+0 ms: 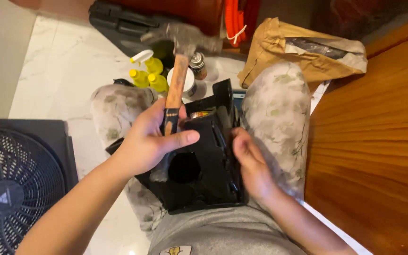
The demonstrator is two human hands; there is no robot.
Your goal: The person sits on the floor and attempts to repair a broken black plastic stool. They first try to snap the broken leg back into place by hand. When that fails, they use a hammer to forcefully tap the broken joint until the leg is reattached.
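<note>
Black plastic housing resting on lap, between the two bent knees in pale patterned trousers; one only. Propped there presumably to keep it steady and close under the eyes.

Right hand pressed against right side of housing, fingers curled together along its edge, seemingly bracing it against a blow. Whether anything small is pinched there: cannot tell.

Left hand at upper left of housing, fingers wrapped tight round a hammer low on its wooden handle, thumb laid across toward housing. Metal head raised beyond housing and blurred. One hammer.

Beyond housing, on white marble floor: three yellow bottles, one with a pale spray trigger, clustered together; one white-lidded tub; one small metal can. All within arm's reach, probably set out as supplies.

Farther beyond housing: one dark case, one orange coiled cord.

Beyond and right of housing: one crumpled brown paper bag, grey item showing at its mouth.

Right of housing: brown wooden surface.

Left of housing: one black fan, grille facing up.
</note>
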